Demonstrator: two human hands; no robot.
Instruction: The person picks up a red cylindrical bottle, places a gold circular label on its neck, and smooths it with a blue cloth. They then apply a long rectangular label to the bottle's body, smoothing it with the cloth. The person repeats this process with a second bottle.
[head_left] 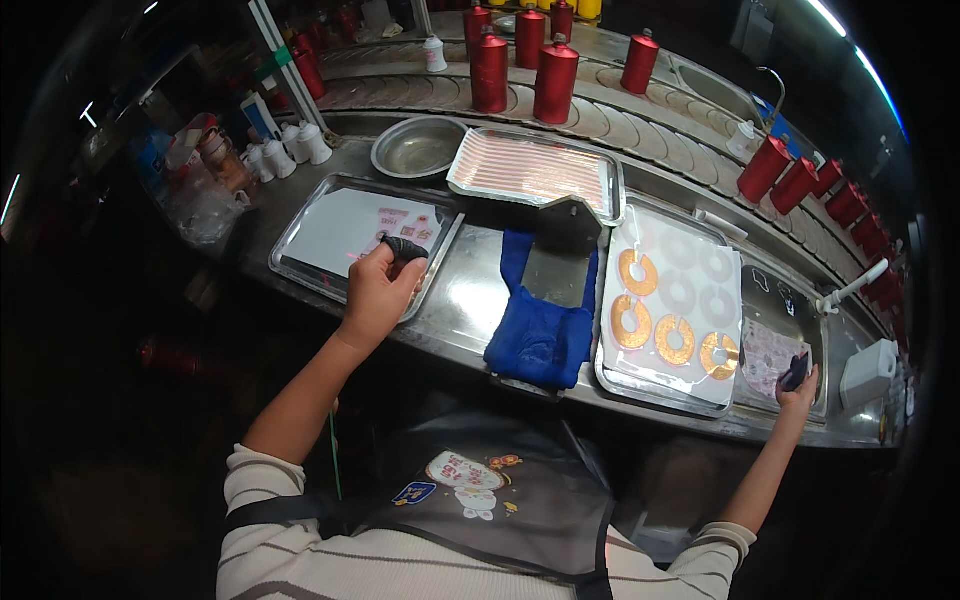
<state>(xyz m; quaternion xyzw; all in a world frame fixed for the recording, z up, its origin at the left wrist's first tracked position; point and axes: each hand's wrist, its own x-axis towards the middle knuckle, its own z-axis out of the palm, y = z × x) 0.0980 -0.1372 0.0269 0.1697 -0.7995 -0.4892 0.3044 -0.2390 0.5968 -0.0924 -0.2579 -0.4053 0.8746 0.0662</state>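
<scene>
The apron (540,505) bears printed lettering (465,471) (too small to read).

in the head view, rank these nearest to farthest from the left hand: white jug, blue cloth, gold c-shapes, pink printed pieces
By the head view, from the left hand:
1. pink printed pieces: just beyond it, slightly right
2. blue cloth: to its right
3. gold C-shapes: farther right, past the cloth
4. white jug: far right
</scene>
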